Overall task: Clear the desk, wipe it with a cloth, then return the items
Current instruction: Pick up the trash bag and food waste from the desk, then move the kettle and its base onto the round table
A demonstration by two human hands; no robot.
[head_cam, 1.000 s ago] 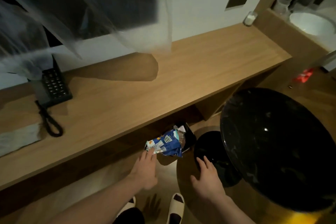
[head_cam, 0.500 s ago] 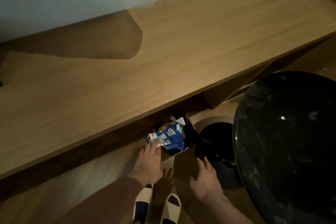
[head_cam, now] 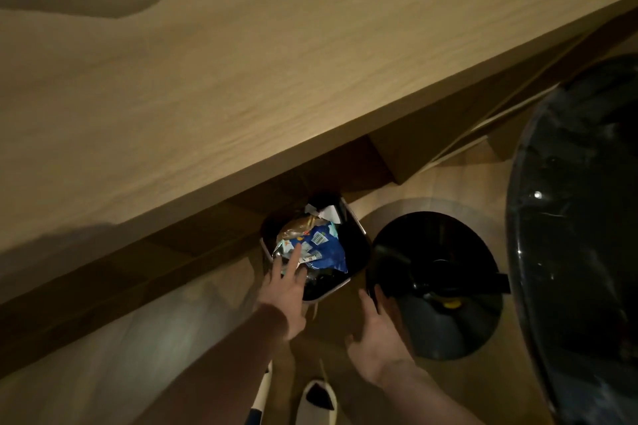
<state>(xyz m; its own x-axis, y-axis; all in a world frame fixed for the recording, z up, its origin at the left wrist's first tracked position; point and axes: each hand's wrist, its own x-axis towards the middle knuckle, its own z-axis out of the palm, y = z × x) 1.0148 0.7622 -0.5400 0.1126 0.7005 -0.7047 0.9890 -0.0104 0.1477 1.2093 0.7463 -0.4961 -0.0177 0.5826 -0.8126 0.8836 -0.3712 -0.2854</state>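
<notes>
A small black waste bin (head_cam: 355,245) stands on the floor, half under the front edge of the wooden desk (head_cam: 241,79). A crumpled blue snack wrapper (head_cam: 324,247) lies on top of the rubbish inside, with white paper scraps behind it. My left hand (head_cam: 288,281) reaches over the bin's near rim, fingers straight, pressing on the wrapper. My right hand (head_cam: 378,338) hovers with spread fingers just right of the bin and holds nothing.
A round black table top (head_cam: 580,252) fills the right side, with its black disc base (head_cam: 438,283) on the floor beside the bin. My two slippered feet (head_cam: 316,400) stand below the hands. Wooden desk supports (head_cam: 397,155) run behind the bin.
The camera has tilted down and come closer, so the phone and wall left the view. My left hand pushed the blue wrapper from above the bin down into it.
</notes>
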